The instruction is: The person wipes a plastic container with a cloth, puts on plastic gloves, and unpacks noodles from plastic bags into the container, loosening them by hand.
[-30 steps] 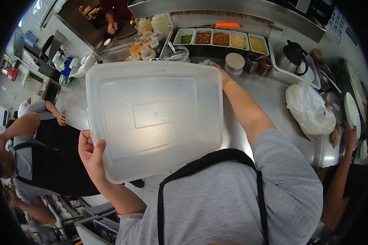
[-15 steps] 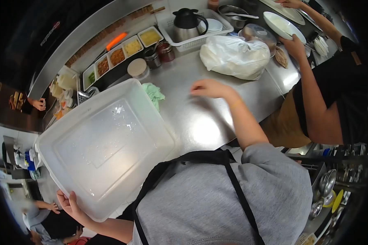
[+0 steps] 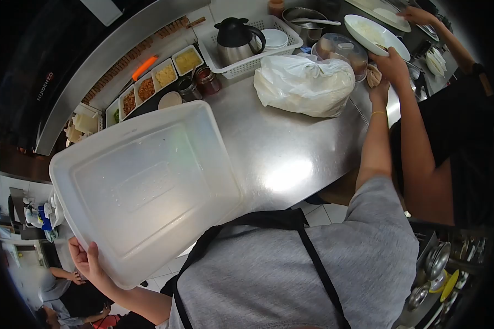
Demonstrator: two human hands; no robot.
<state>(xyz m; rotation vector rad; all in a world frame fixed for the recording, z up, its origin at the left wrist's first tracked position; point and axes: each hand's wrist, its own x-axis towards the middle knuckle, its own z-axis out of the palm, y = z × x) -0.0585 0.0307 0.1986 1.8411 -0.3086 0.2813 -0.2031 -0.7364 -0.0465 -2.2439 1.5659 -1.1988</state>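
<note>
My left hand (image 3: 88, 262) grips the near-left corner of a large translucent plastic tub (image 3: 148, 181), thumb over the rim. The tub is tilted, its inside facing me with water drops on it. At the far right of the steel counter, my right hand (image 3: 380, 93) is closed on a bunched brown cloth (image 3: 373, 75). Close by are a white plastic bag (image 3: 304, 85), full and rounded, and a clear domed container (image 3: 343, 52). Just beyond, a co-worker's hand (image 3: 392, 66) holds a white oval bowl (image 3: 376, 35) with pale food inside.
Along the back stand food trays (image 3: 164, 74), jars (image 3: 207, 81) and a white basket (image 3: 247, 67) holding a thermal jug (image 3: 236, 41). The co-worker's arm (image 3: 414, 131) runs beside my right arm. Steel counter (image 3: 280, 142) shows between tub and bag. Another person (image 3: 66, 290) is at lower left.
My right hand has moved from over the counter's middle to the far right and taken hold of the brown cloth. The tub has shifted slightly, hiding the green cloth behind it.
</note>
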